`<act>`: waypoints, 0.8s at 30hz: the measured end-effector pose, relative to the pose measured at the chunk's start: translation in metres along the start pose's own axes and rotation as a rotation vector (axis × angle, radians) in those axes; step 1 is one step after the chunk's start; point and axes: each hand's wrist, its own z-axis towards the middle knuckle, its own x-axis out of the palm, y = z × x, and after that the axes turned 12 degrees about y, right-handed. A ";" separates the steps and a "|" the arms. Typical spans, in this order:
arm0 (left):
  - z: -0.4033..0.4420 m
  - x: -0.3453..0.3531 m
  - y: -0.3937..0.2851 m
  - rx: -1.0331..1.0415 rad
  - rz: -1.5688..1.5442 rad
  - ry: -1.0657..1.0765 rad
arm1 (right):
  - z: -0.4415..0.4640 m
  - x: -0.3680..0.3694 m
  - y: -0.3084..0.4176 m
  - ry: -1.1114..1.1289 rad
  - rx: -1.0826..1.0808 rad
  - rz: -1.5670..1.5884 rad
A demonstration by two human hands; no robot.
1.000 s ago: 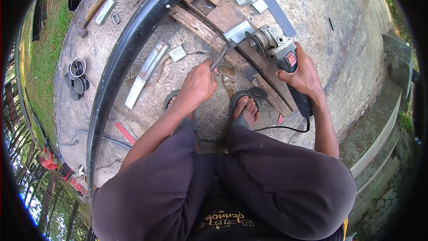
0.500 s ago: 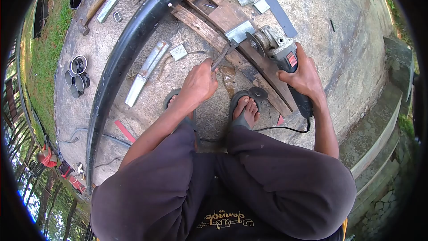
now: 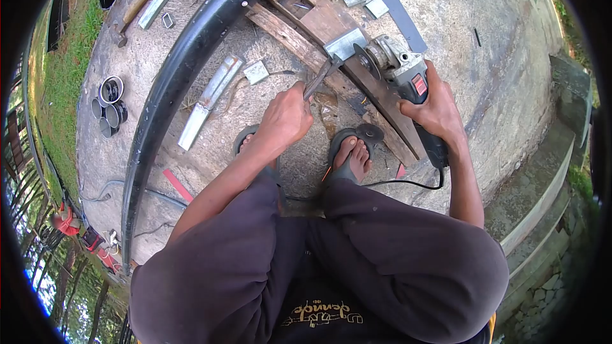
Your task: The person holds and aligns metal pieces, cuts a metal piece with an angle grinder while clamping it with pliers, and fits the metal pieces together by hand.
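My left hand (image 3: 285,114) is closed around the handles of metal pliers (image 3: 322,76), whose jaws meet the near edge of a silver metal piece (image 3: 346,44). That piece rests on brown wooden boards (image 3: 377,94). Wrapped around the body of an angle grinder (image 3: 411,78) is my right hand (image 3: 435,109). The grinder's disc (image 3: 366,64) stands at the right end of the metal piece. Small orange streaks show below the boards and beside my right foot.
A long black curved pipe (image 3: 185,51) arches across the left. Beyond it lie a hammer (image 3: 140,6) and several round black pieces (image 3: 111,90). Cut metal pieces (image 3: 210,102) lie on the concrete. A black cord (image 3: 408,183) runs past my right foot, near a loose disc (image 3: 369,133).
Orange streaks now show near the boards and my right foot. The scene has shifted slightly in view; both hands keep their holds on the pliers and grinder.
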 end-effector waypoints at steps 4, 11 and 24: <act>0.002 0.002 0.003 0.014 0.009 -0.014 | -0.001 -0.001 0.005 -0.006 -0.010 0.014; 0.002 0.004 0.003 0.017 0.004 -0.011 | 0.001 0.002 0.000 -0.043 -0.023 -0.031; 0.000 0.006 -0.002 -0.004 0.018 -0.023 | 0.003 0.003 -0.002 -0.036 -0.013 -0.040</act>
